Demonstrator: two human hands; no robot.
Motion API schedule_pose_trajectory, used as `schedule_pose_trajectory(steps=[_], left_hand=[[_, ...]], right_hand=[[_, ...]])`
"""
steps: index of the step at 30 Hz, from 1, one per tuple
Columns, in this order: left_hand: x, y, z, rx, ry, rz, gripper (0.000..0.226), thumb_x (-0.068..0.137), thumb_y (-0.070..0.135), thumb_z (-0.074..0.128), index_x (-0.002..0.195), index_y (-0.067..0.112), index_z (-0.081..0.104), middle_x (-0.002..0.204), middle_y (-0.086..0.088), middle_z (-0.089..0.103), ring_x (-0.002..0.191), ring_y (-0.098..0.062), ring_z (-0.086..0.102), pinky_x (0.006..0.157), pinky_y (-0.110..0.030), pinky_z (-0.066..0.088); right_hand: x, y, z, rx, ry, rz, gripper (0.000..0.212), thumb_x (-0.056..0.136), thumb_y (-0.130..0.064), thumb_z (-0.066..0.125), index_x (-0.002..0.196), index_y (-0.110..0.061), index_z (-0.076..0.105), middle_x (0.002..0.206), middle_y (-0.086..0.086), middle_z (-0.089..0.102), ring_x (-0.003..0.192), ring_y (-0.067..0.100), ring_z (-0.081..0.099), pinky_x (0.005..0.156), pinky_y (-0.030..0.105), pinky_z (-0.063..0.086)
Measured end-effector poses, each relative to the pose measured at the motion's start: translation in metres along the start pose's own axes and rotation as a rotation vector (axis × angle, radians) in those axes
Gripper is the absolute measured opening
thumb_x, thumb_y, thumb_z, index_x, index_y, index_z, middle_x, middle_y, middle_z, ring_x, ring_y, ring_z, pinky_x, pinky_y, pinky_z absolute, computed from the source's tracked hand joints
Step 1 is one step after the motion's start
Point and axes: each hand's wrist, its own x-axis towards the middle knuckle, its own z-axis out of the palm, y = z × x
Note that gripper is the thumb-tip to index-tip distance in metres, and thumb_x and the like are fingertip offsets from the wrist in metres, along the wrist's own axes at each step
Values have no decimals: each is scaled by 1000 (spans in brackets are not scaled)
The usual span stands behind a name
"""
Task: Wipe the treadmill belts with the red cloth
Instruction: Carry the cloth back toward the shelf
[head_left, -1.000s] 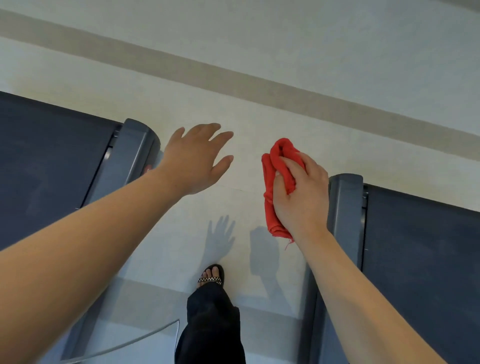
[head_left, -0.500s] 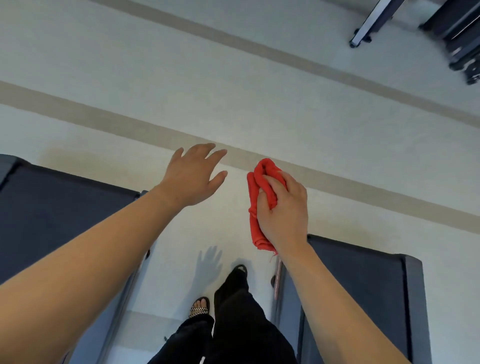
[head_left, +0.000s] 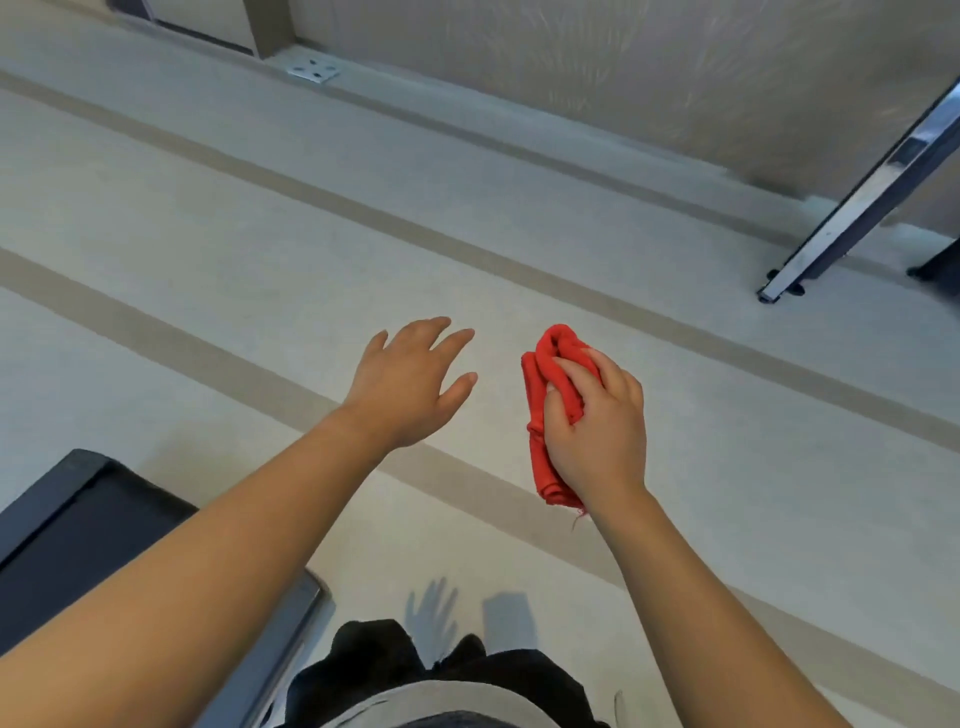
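Right hand (head_left: 597, 434) round bunched red cloth (head_left: 536, 384), left hand (head_left: 405, 387) splayed.

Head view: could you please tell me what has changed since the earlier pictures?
The view has swung up and forward: the right treadmill has left the picture, the left treadmill has slid to the lower-left corner, and a wall and a metal bar have appeared. Nothing was taken or let go: the right hand still grips the red cloth, the left hand stays open.

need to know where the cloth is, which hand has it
The right hand, with its fingers curled round the bunched red cloth; the left hand holds nothing, its fingers spread.
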Motion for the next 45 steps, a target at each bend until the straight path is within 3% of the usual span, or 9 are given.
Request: schedule_pose_trajectory(steps=[10,16,21,25,31,34,40,45], left_hand=[[167,-63,-38,-22,97,-168,57,95,53,28,147,31,24,154,1,25,141,-18,23,113,-47,24],[291,-116,-37,-119,84,-176,56,95,54,28,146,32,24,154,3,25,141,-17,24,113,-45,26],[411,-160,-59,-130,79,-95,57,94,55,29,146,33,25,154,2,27,140,-18,28,111,-44,29],[492,-204,-76,-149,107,-95,58,93,56,27,145,31,28,153,2,30,137,-19,33,109,-44,33],[594,-300,-84,-137,92,-179,66,86,59,18,145,31,29,152,3,30,134,-18,38,108,-41,35],[656,-356,-86,-131,98,-241,66,86,59,18,145,31,29,153,2,30,136,-19,35,109,-41,34],[768,-475,-112,-119,118,-461,56,94,56,25,146,37,22,155,8,22,140,-16,27,113,-39,28],[823,-575,-132,-107,168,-636,56,94,54,29,146,34,25,155,6,25,139,-17,29,111,-38,30]], right_hand=[[210,-24,51,26,-63,-169,33,94,-30,49,125,-30,59,141,-8,45,128,19,35,104,36,36],[334,-23,107,50,-25,-107,32,93,-30,50,124,-33,60,139,-8,46,130,18,35,106,34,35],[442,-32,146,9,-36,-47,34,93,-32,49,126,-34,58,141,-11,44,130,14,33,103,22,26],[522,-51,185,42,-31,-64,34,93,-31,50,126,-34,59,141,-10,44,130,13,33,105,24,30],[644,-92,267,115,-64,-151,39,89,-39,40,121,-35,61,138,-12,47,126,13,37,101,20,27],[725,-114,320,137,-124,-200,37,90,-36,43,122,-34,60,138,-13,47,126,12,36,102,20,27],[900,-193,422,200,-275,-357,38,92,-37,43,128,-36,55,141,-17,42,128,6,31,100,13,21],[997,-275,510,223,-335,-554,38,93,-39,40,124,-31,60,138,-9,50,124,18,42,96,22,32]])
